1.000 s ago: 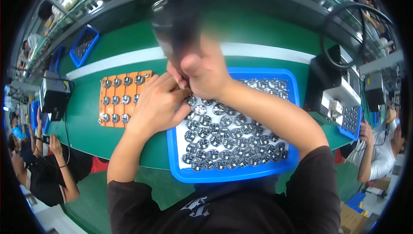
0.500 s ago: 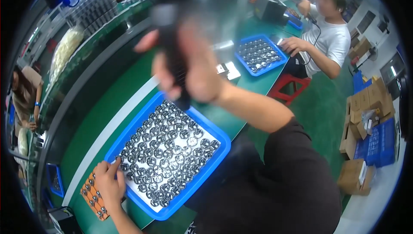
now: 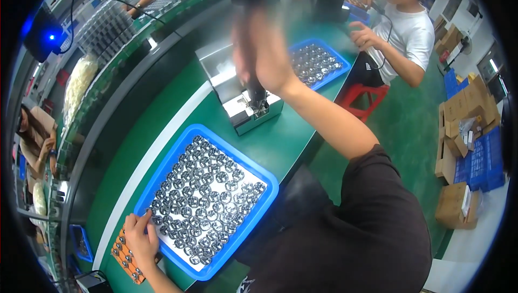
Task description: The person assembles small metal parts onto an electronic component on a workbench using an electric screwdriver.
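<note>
My right hand point(image 3: 270, 58), smeared by motion, is wrapped round a black electric screwdriver point(image 3: 249, 39) held upright. The tool's lower end meets the top of a grey metal box, likely a screw feeder point(image 3: 258, 123), by its small metal fitting. My left hand point(image 3: 141, 242) lies at the near left side of a blue tray point(image 3: 272, 185), partly over an orange board point(image 3: 128, 266) with small metal parts set in rows. Its thumb and forefinger come together by the tray's rim; anything between them is hidden. Many round, shiny metal parts point(image 3: 205, 190) lie on white sheet in the tray.
Beyond the box stands another blue tray point(image 3: 341, 72) of metal parts. A co-worker point(image 3: 404, 34) sits at the right by a red stool point(image 3: 364, 99). A conveyor with a white stripe point(image 3: 156, 158) runs along the left. Cartons point(image 3: 458, 109) are stacked far right.
My right hand has carried the screwdriver from above the blue tray forward to the metal box, and its lower end has come down there. My left hand stays by the tray rim.
</note>
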`<state>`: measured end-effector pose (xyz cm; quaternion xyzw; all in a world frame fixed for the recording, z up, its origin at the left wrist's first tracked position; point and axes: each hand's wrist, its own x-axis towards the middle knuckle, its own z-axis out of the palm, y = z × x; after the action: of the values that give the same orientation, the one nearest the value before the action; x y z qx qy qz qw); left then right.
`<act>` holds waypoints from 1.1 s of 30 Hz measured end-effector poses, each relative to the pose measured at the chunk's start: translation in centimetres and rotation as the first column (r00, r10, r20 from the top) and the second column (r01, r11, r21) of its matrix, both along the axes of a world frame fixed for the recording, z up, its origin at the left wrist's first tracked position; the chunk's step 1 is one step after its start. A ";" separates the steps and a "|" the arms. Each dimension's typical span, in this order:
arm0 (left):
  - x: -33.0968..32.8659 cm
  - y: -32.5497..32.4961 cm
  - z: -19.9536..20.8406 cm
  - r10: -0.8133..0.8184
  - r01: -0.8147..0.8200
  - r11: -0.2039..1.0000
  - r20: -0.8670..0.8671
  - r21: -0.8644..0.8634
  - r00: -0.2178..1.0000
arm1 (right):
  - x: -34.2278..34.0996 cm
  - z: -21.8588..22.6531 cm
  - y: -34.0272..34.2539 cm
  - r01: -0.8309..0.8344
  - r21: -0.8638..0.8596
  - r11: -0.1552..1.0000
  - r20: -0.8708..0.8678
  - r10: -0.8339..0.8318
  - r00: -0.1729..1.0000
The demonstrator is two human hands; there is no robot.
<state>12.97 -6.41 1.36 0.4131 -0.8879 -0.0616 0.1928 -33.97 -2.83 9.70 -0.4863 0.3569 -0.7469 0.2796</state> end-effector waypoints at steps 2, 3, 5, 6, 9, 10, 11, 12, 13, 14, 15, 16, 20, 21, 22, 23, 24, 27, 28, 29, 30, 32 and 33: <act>0.6 0.2 0.4 0.015 -0.014 1.000 0.038 -0.018 0.999 | 0.6 -0.1 -0.2 -0.016 0.060 0.998 0.055 0.013 0.998; 0.9 0.6 0.6 0.031 -0.030 0.999 0.035 -0.013 0.999 | 0.7 -0.6 -0.5 -0.032 0.108 0.994 0.038 0.028 0.999; 0.7 0.8 0.8 0.027 -0.026 0.999 0.023 -0.036 0.999 | 1.8 -1.2 0.1 -0.076 0.131 0.988 0.059 0.069 0.996; 1.1 0.8 0.2 0.045 -0.045 0.998 0.005 -0.044 0.999 | 2.7 -1.8 -0.1 -0.091 0.220 0.971 0.108 0.069 0.992; 1.1 -0.6 -0.7 0.004 -0.004 1.000 -0.018 -0.028 1.000 | 6.2 -0.8 0.8 -0.299 0.040 0.953 0.141 0.291 0.946; 1.1 -0.5 -0.3 -0.021 0.020 0.999 -0.035 -0.043 0.999 | 7.9 -0.1 0.7 -0.375 -0.050 0.926 0.148 0.378 0.914; 1.4 -0.6 -0.7 -0.040 0.037 0.996 -0.032 -0.082 0.999 | 9.8 0.4 0.2 -0.460 -0.100 0.882 0.120 0.470 0.875; 1.3 -0.5 -0.1 -0.050 0.047 0.993 -0.017 -0.104 0.999 | 11.3 0.7 -0.4 -0.529 -0.148 0.836 0.083 0.543 0.836; 1.4 -0.5 -0.3 -0.039 0.035 0.990 -0.031 -0.133 0.999 | 13.4 0.7 -1.1 -0.568 -0.179 0.804 0.094 0.588 0.803; 1.6 -0.6 -0.6 -0.039 0.031 0.986 -0.046 -0.163 0.998 | 15.8 0.6 -1.9 -0.597 -0.208 0.775 0.103 0.625 0.774; 1.9 -0.8 -0.7 -0.012 0.005 0.988 -0.046 -0.157 0.999 | 17.6 0.6 -2.9 -0.653 -0.215 0.726 0.091 0.681 0.727; 2.1 -0.9 -0.7 -0.008 -0.002 0.985 -0.055 -0.175 0.998 | 19.2 0.0 -3.9 -0.678 -0.189 0.711 0.065 0.697 0.714; 2.8 -1.4 -0.8 0.025 -0.030 0.993 -0.041 -0.111 0.999 | 26.0 -2.0 -7.1 -0.763 0.025 0.646 0.035 0.762 0.647; 2.8 -1.5 -0.8 0.031 -0.035 0.992 -0.035 -0.124 0.999 | 27.3 -2.1 -7.7 -0.744 0.064 0.665 -0.025 0.746 0.665; 2.8 -1.6 -0.8 0.030 -0.033 0.992 -0.031 -0.120 0.999 | 28.6 -3.0 -8.4 -0.763 0.045 0.645 0.001 0.764 0.645; 2.8 -1.8 -1.1 0.023 -0.031 0.991 -0.065 -0.127 0.998 | 29.7 -3.7 -8.8 -0.763 0.051 0.644 0.016 0.763 0.646; 2.8 -1.9 -1.2 0.016 -0.029 0.991 -0.099 -0.134 0.995 | 30.6 -4.4 -9.2 -0.765 0.015 0.644 0.067 0.763 0.643; 2.8 -1.8 -0.9 0.009 -0.024 0.989 -0.102 -0.149 0.995 | 32.1 -5.8 -10.1 -0.785 -0.018 0.619 0.120 0.781 0.613; 2.8 -1.8 -0.9 0.014 -0.029 0.986 -0.091 -0.162 0.996 | 32.4 -5.9 -10.1 -0.775 -0.002 0.632 0.124 0.770 0.627; 2.8 -1.8 -1.1 0.015 -0.029 0.987 -0.093 -0.156 0.996 | 32.8 -6.0 -10.3 -0.781 0.011 0.625 0.120 0.774 0.621; 2.8 -1.8 -1.2 0.017 -0.034 0.987 -0.108 -0.157 0.994 | 33.1 -6.2 -10.5 -0.786 0.024 0.618 0.116 0.779 0.616; 2.8 -1.8 -1.5 0.022 -0.043 0.986 -0.134 -0.162 0.991 | 33.2 -6.6 -10.6 -0.782 0.028 0.622 0.105 0.776 0.622; 2.9 -1.8 -1.4 0.023 -0.044 0.986 -0.133 -0.158 0.991 | 33.3 -6.8 -10.7 -0.778 0.026 0.628 0.092 0.773 0.627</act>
<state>15.88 -8.23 -0.03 0.4062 -0.8683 -0.0134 0.2844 -0.71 -13.51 2.95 -0.5563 0.1262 -0.5592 0.6017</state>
